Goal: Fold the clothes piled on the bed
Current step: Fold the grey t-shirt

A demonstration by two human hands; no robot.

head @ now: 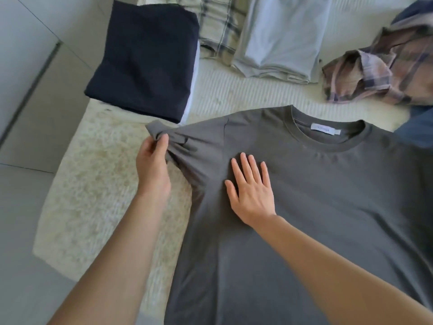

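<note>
Grey tee (316, 207) lies flat on the bed (98, 184), front up, collar (328, 137) away from the person, white neck label (324, 130) showing. It fills the near centre and right of the view. Left sleeve (168, 139) is bunched and lifted off the bed. Left hand (153, 165) pinches that sleeve, thumb on top of the cloth, fingers curled under. Right hand (251, 188) lies flat on the tee's chest just below the collar, fingers straight and slightly spread, pressing the cloth down.

Beyond the sleeve, a folded navy garment (145, 62) sits on a folded pile at the bed's left edge, near but not touching the tee. Further back: a folded plaid piece (218, 26), then a folded pale blue piece (281, 41) beside it. Far right, a crumpled plaid shirt (384, 71), unfolded. A blue cloth (417, 125) shows at the right edge, next to the tee's shoulder. Floor (23, 207) at left.
</note>
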